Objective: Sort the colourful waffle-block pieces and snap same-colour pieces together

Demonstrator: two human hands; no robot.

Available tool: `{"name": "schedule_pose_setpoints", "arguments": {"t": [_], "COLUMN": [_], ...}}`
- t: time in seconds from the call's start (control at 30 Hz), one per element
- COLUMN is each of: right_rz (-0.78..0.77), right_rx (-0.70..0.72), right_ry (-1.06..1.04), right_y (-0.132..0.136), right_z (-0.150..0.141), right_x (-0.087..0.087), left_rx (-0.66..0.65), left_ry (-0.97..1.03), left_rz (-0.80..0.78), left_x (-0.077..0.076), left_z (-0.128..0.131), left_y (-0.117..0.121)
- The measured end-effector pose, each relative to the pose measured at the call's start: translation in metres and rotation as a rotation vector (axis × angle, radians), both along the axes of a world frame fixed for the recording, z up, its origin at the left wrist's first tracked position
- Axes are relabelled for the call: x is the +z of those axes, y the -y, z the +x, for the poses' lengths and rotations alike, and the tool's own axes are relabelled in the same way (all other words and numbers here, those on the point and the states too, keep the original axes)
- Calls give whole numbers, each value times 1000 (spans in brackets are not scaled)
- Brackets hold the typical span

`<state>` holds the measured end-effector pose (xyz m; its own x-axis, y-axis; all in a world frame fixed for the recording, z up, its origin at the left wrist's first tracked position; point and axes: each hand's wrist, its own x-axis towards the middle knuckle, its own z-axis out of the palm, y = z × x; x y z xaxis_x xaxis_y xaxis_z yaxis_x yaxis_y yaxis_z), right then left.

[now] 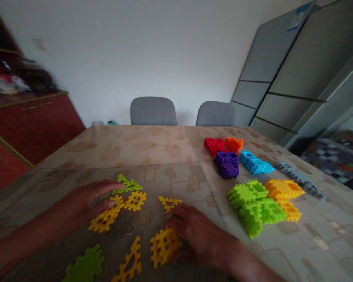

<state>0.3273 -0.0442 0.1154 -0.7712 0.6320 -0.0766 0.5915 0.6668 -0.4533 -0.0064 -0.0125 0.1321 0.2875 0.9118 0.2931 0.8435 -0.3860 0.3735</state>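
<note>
Curling over the yellow square (158,250), the right hand (194,232) is maybe gripping, can't tell; the left hand (84,199), thumb and fingers apart, is leaning over yellow pieces (106,217). Pinching by the edges should be neatest. Lime stack (244,192) is sitting off right.

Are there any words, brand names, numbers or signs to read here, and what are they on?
None can be read.
Sticker, blue and white, high on the tall grey doors: any print is too small and blurred.
Things on the red cupboard: too blurred to tell.
Toy pieces: no writing that I can make out.
</note>
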Motion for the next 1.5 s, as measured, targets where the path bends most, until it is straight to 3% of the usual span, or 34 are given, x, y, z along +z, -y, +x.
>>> {"name": "schedule_pose_setpoints", "arguments": {"t": [0.1, 0.2, 0.43, 0.57, 0.8, 1.1, 1.33, 1.5], "right_rz": [-21, -44, -55, -58, -12, -58, -111, -135], "right_rx": [-24, -24, -34, -48, -294, -115, -121, -145], "right_ry": [-17, -13, -2, -13, -97, 1, 38, 49], "right_y": [0, 2, 9, 9, -1, 14, 14, 13], "right_z": [1, -1, -10, -8, 4, -17, -19, -19], "right_x": [2, 4, 0, 3, 21, -10, -4, 0], "left_rx": [-77, -65, -85, -81, -89, -186, -152, -102], "left_ry": [-60, -72, -80, -67, -90, -44, -15, -70], "left_rz": [-148, -152, -196, -201, -235, -411, -349, -300], "left_x": [-2, -3, 9, 8, -5, -22, -6, -11], "left_z": [-16, -25, -12, -9, -15, -29, -29, -40], "left_y": [-2, -2, 8, 8, 7, 0, 3, -6]}}
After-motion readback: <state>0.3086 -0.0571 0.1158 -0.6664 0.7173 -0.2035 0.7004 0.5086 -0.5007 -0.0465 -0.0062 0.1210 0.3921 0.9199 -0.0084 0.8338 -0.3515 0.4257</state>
